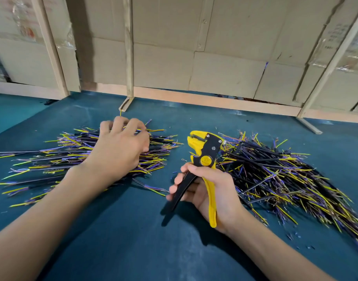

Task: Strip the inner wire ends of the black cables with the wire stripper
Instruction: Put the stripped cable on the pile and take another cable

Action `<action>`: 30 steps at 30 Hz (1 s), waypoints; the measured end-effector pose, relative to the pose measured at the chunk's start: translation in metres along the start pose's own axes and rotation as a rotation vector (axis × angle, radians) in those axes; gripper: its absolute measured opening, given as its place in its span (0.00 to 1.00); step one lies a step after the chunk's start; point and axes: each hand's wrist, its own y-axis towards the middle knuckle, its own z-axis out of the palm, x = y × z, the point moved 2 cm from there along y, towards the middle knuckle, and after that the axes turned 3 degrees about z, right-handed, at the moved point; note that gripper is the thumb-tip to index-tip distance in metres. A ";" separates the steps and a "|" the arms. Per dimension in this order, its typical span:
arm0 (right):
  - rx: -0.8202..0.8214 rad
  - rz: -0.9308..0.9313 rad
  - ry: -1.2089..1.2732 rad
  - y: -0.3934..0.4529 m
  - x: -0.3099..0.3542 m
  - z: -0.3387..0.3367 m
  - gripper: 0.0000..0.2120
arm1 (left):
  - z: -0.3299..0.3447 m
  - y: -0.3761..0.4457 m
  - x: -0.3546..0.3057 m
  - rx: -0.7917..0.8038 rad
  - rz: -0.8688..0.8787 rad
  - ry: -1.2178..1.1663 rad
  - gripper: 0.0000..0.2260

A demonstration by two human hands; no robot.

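Left hand [121,142] is down on the left pile of black cables [76,157], fingers curled over the far side of the heap, apparently picking one out. A yellow wire tip pokes up just past the fingertips, so it may already have a cable pinched. The palm covers the contact, so I can't confirm what, if anything, is held.

Right hand [206,189] grips the wire stripper [202,159]: fingers wrapped round the black handle, yellow handle in the palm. Handles are spread and the jaws look unsqueezed. The head points away from the person, tilted slightly left, with nothing in the jaws.

Key relation: the stripper head sits in the gap between the two piles, right of the left hand and slightly nearer. The left pile's cables run mostly left-right, with yellow and purple inner wires fanning out at both ends, and the right-hand ends point toward the stripper. My read is that a cable lifted from that pile needs only a short move right, axis roughly unchanged, to bring a wire end to the jaws. The left hand is the feeder; the right only has to hold the tool steady and squeeze.

The right pile [279,171] fans out toward the near right and runs off the frame edge. At this resolution I can't tell which pile is stripped and which is not; wire tips are too fine to judge.

Small offcuts are scattered on the blue mat [123,230]. Cardboard panels [214,47] back the bench.
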 end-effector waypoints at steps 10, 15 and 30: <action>-0.101 -0.298 -0.055 -0.003 0.011 -0.014 0.14 | -0.031 -0.015 -0.036 -0.325 0.253 -0.439 0.12; -0.149 -0.376 -0.208 -0.007 0.019 -0.019 0.06 | -0.011 -0.015 -0.049 -0.028 0.055 -1.142 0.09; -0.153 -0.224 -0.297 -0.003 0.015 -0.014 0.01 | -0.003 -0.008 -0.060 0.193 -0.372 -2.089 0.09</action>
